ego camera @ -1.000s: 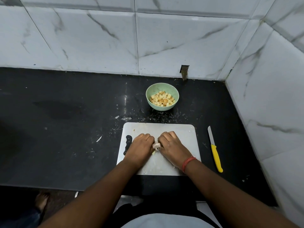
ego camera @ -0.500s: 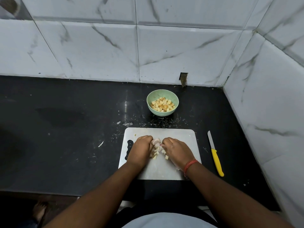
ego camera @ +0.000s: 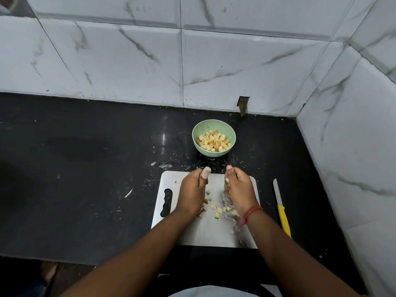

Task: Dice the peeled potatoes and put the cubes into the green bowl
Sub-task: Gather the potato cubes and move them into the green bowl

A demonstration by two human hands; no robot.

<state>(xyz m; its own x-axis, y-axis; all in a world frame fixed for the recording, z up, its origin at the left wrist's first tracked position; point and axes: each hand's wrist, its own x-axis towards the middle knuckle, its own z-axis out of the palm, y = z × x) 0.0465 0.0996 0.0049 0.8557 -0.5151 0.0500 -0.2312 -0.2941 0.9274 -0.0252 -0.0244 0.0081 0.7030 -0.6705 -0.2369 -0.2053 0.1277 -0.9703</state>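
Note:
The green bowl (ego camera: 194,133) stands on the black counter behind the white cutting board (ego camera: 210,232) and holds several potato cubes (ego camera: 214,140). My left hand (ego camera: 191,189) and my right hand (ego camera: 240,189) hover side by side over the far half of the board, fingers curled inward, thumbs pointing at the bowl. A pale cube shows under my right thumb; what else the curled fingers hold is hidden. Several loose cubes (ego camera: 218,211) lie on the board between my wrists.
A yellow-handled knife (ego camera: 282,217) lies on the counter just right of the board, blade pointing away. Tiled walls close off the back and the right side. The dark counter (ego camera: 85,189) stretches left, flecked with white scraps.
My hands, which were pressed together gathering cubes at the board's middle, have risen and moved toward the bowl, now a little apart. Several cubes lie scattered behind them.

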